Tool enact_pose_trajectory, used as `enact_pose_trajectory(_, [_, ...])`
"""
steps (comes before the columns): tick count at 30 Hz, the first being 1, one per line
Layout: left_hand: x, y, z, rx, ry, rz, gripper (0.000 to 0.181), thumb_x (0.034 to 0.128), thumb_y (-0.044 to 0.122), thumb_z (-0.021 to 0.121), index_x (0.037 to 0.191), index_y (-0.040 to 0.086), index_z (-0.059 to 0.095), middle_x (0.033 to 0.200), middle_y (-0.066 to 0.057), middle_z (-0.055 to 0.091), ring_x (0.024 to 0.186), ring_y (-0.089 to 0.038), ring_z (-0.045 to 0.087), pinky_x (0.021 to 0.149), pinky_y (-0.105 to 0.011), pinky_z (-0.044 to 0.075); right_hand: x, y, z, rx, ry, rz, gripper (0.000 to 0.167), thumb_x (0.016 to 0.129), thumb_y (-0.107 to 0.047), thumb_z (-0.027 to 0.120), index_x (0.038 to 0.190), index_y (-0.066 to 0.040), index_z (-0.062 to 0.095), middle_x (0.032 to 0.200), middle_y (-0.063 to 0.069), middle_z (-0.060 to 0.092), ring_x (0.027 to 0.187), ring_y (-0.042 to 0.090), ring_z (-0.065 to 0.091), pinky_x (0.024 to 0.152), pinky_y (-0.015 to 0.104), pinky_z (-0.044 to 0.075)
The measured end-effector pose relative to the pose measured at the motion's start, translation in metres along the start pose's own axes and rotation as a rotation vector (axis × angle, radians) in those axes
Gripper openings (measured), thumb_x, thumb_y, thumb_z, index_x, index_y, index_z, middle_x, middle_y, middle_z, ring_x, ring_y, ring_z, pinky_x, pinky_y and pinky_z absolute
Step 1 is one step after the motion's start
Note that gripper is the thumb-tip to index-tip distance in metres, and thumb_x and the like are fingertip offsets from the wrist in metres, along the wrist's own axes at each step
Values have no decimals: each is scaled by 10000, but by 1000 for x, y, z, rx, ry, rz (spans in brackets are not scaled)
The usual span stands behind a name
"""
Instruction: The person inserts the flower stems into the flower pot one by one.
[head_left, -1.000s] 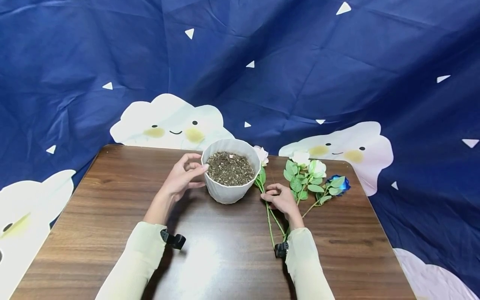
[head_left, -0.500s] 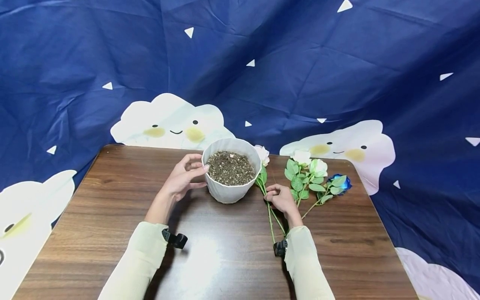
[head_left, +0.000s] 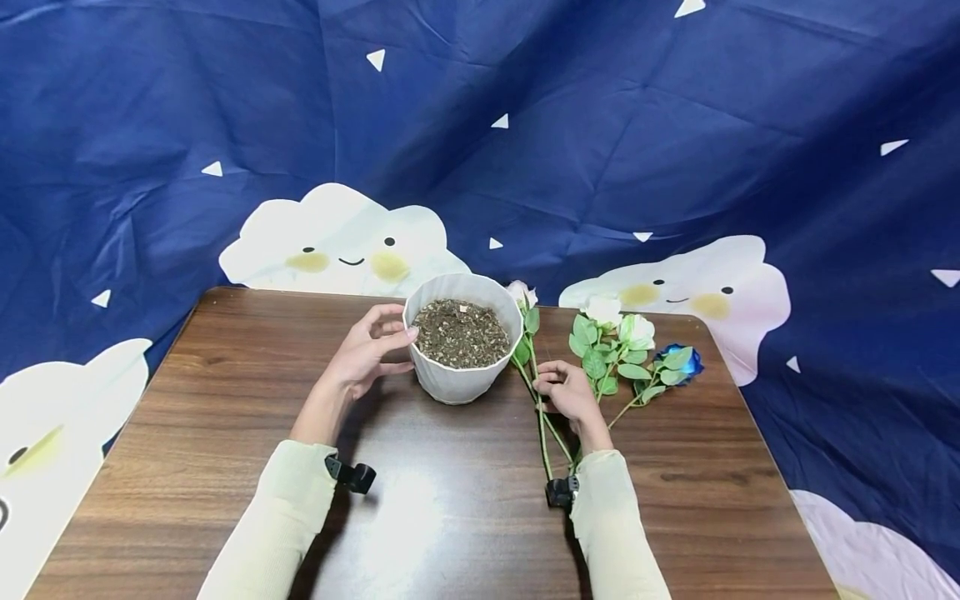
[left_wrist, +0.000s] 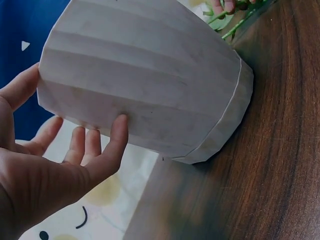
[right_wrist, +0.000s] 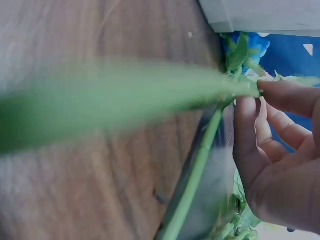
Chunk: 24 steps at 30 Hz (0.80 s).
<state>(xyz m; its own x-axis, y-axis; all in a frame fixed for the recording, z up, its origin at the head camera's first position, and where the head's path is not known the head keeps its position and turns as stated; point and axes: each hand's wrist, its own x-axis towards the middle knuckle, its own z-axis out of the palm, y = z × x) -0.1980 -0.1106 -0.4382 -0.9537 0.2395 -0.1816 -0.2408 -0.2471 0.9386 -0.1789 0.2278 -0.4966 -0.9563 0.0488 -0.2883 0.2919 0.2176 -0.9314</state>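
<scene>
A white, faceted flower pot [head_left: 456, 385] filled with dark soil [head_left: 459, 335] stands near the table's back edge. My left hand [head_left: 369, 354] is at its left side; in the left wrist view the fingertips [left_wrist: 120, 122] touch the pot's wall and rim, spread rather than wrapped round it. To the right of the pot, my right hand [head_left: 568, 392] pinches the green stem [right_wrist: 220, 90] of a rose between thumb and finger. A pale pink rose head [head_left: 522, 293] shows just behind the pot. Another stem [right_wrist: 192, 182] lies beneath the pinched one.
White roses [head_left: 636, 332] and a blue rose [head_left: 678, 364] with green leaves lie on the right of the brown wooden table [head_left: 247, 400]. Behind the table hangs a blue cloth [head_left: 480, 125] printed with white clouds and triangles.
My right hand has moved slightly right and up and now pinches a stem, which has come a little apart from the one beside it. My left hand stays at the pot.
</scene>
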Motion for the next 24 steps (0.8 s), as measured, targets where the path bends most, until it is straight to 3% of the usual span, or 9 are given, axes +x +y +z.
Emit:
enact_pose_trajectory(7, [0, 0, -1, 6, -4, -5, 536, 947, 76, 685, 1419, 80, 431, 1206, -124, 509, 1049, -235, 603, 916, -583, 571, -1, -4, 2, 121, -34, 24, 348, 949, 74, 607, 1289, 98, 536, 1008, 81, 585, 797, 156, 608, 616, 268, 628])
enact_pose_trajectory(18, [0, 0, 0, 1, -9, -2, 564, 943, 91, 693, 1435, 76, 418, 1246, -133, 499, 1087, -260, 585, 919, -589, 568, 0, -12, 9, 276, -3, -35, 356, 945, 95, 607, 1284, 120, 499, 965, 71, 621, 818, 155, 620, 664, 310, 646])
enact_pose_trajectory(24, [-1, -1, 0, 1, -12, -5, 562, 948, 93, 690, 1438, 79, 416, 1290, -162, 489, 1113, -274, 577, 912, -578, 576, -1, -14, 13, 322, 7, -50, 328, 967, 132, 526, 1284, 117, 447, 922, 35, 566, 808, 135, 576, 742, 416, 653])
